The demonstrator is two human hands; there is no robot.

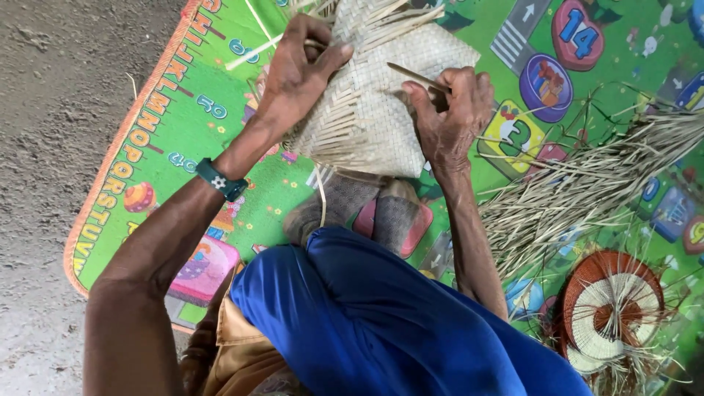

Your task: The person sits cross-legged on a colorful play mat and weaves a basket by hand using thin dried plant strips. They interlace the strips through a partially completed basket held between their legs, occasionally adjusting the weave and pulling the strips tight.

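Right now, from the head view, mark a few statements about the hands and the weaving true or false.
1. The left hand rests on the woven mat. True.
2. The right hand holds a thin stick. True.
3. The wristband is on the right wrist. False: it is on the left.
4. The loose straw pile lies left of the mat. False: it lies to the right.
5. A round woven disc lies on the play mat. True.
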